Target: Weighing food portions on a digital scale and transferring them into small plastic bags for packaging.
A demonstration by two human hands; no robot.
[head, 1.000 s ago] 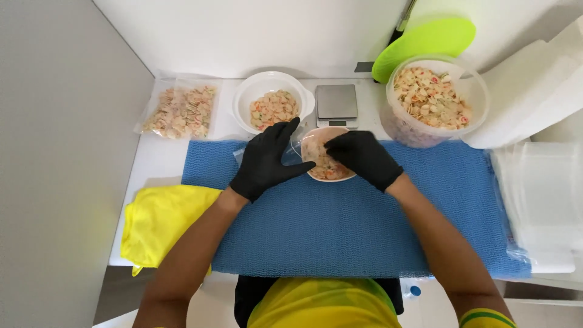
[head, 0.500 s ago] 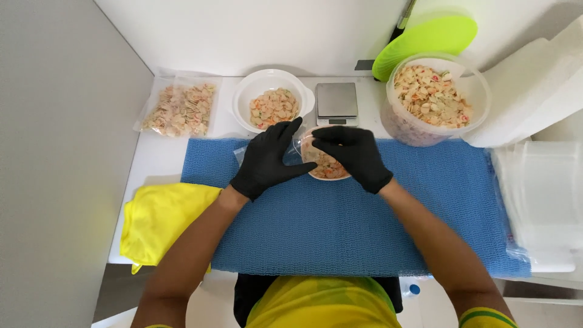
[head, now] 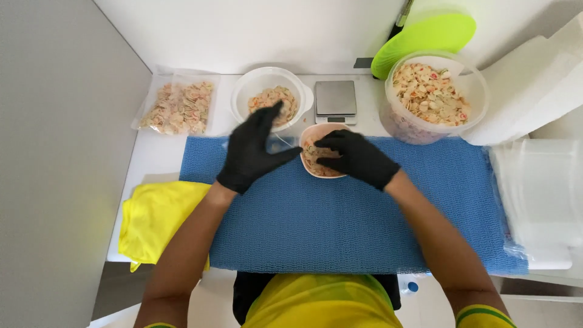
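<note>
My right hand (head: 358, 159), in a black glove, lies over a small pale bowl (head: 322, 170) of shell-shaped pieces on the blue mat (head: 340, 225). Its fingers curl over the bowl's far rim. My left hand (head: 252, 152), also gloved, is blurred with its fingers spread. The fingertips reach the near edge of the white bowl (head: 246, 91), which holds more of the pieces. A clear plastic bag (head: 285, 143) lies flat between the left thumb and the small bowl.
A small kitchen scale (head: 335, 100) stands behind the small bowl. At the right are a large clear tub of pieces (head: 432, 97), its green lid (head: 425, 35) and a stack of clear bags (head: 537, 194). A filled bag (head: 179, 108) and a yellow cloth (head: 158, 215) lie at the left.
My left hand has swung up and left, away from the small bowl toward the white bowl, with its fingers spread. My right hand has stayed on the small bowl.
</note>
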